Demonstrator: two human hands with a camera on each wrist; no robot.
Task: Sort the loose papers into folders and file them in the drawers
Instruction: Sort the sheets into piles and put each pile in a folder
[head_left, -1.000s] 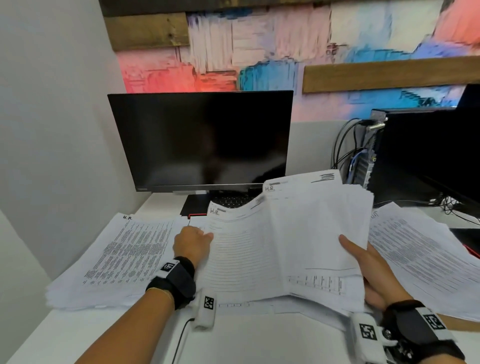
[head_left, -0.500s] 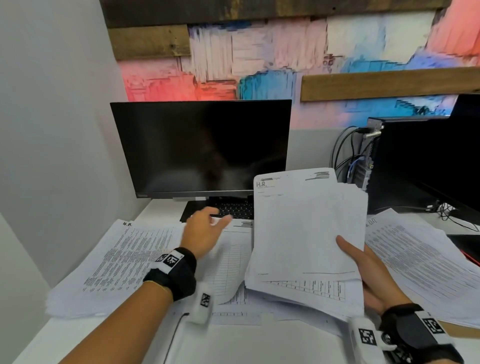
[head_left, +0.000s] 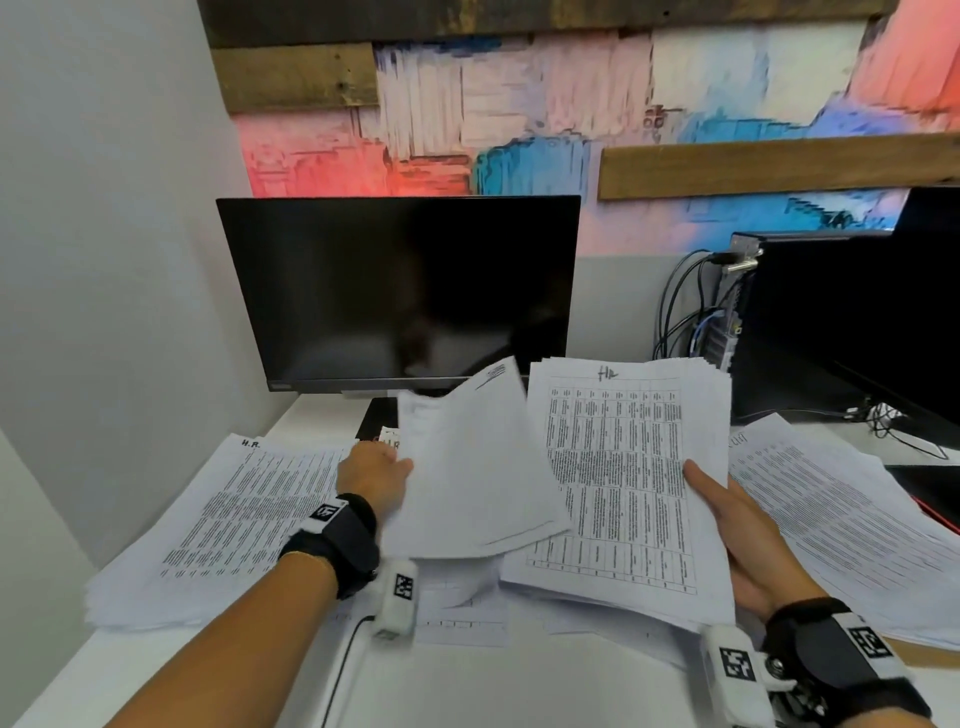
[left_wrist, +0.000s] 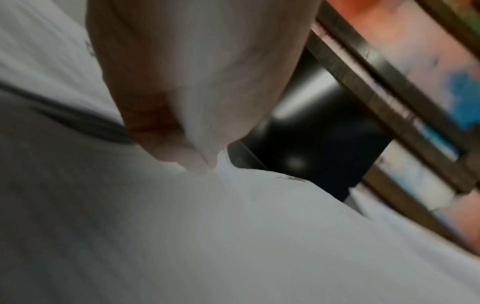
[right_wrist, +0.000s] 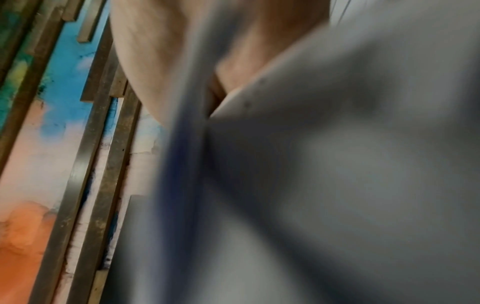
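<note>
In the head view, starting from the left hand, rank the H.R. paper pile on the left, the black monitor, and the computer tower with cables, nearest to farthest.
From the left hand:
1. White H.R. paper pile, lying just beside it on the desk's left.
2. Black flat monitor, behind it at the wall.
3. Black computer tower with cables, far right at the back.

Both forearms bare, no sleeves in head view. Left hand (head_left: 375, 475): wide black fabric wrist strap (head_left: 340, 540) w/ white patch carrying a black square-code marker on top. Small white box-shaped module (head_left: 397, 597) hangs off strap's inner side, same kind of black/white code on its face; thin black cable (head_left: 343, 670) runs from its underside. Right hand (head_left: 748, 535): matching black strap (head_left: 836, 660) w/ white code patch, plus white coded module (head_left: 732, 670), small metal screw/fittings beside it.
</note>
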